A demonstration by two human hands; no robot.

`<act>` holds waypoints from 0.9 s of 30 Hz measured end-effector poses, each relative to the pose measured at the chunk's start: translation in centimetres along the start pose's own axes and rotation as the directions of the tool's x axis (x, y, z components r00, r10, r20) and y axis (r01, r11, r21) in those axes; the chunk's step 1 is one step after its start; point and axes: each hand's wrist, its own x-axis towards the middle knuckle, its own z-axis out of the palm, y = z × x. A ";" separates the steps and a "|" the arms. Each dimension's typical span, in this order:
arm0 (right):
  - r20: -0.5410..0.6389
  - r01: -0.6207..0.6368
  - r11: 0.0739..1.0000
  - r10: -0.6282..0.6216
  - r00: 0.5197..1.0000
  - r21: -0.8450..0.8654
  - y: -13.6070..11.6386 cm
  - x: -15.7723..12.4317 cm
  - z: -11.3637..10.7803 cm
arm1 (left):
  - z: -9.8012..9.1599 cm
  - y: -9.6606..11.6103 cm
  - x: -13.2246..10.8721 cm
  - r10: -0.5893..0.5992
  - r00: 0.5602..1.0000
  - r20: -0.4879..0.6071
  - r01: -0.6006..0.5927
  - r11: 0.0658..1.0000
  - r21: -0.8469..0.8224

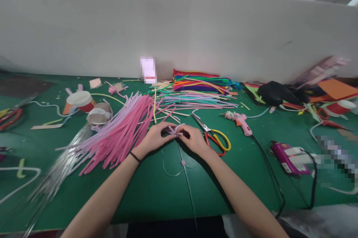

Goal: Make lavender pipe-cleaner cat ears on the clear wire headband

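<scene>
Between my hands is a lilac pipe-cleaner flower (176,130), its short petals spreading from a centre. My left hand (157,136) pinches its left side with thumb and fingers. From the other side my right hand (192,139) pinches it too. A thin wire stem (188,182) runs down from the flower toward the table's front edge, with a small pink bead-like piece (183,162) partway along and thin curved loops beside it. Scissors with red and yellow handles (215,140) lie just right of my right hand. A heap of pink pipe cleaners (125,130) lies left of my left hand.
Multicoloured pipe cleaners (201,85) are stacked at the back against the white partition (179,33). A pink glue gun (240,121) and a purple power strip (289,158) with cables lie right. Thin clear wires (61,163) and a paper cup (81,100) are left.
</scene>
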 end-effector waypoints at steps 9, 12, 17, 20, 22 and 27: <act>-0.066 -0.023 0.999 0.025 0.997 0.029 0.1 -0.3 0.0 | 0.1 0.0 0.0 -0.081 0.996 -0.028 0.082 0.997 0.014; -0.100 -0.032 0.998 0.038 0.994 0.054 -0.1 -0.4 0.0 | -0.2 0.2 0.0 -0.053 0.999 -0.013 0.054 0.998 0.036; -0.195 -0.050 0.993 0.071 0.978 0.110 -0.1 -0.6 -0.3 | -0.8 0.6 0.0 0.072 0.995 -0.070 -0.066 0.993 0.094; -0.259 -0.039 0.999 0.048 0.965 0.038 0.0 -0.5 -0.8 | -1.0 0.6 0.1 0.089 0.991 -0.098 -0.076 0.989 0.123; -0.292 -0.012 1.000 0.010 0.956 -0.006 -0.1 -0.6 -1.2 | -1.1 0.5 0.1 0.084 0.991 -0.106 -0.070 0.989 0.131; -0.373 -0.027 0.989 -0.030 0.927 -0.146 -0.8 -1.0 -2.1 | -1.4 0.4 0.1 0.058 0.990 -0.126 -0.037 0.986 0.165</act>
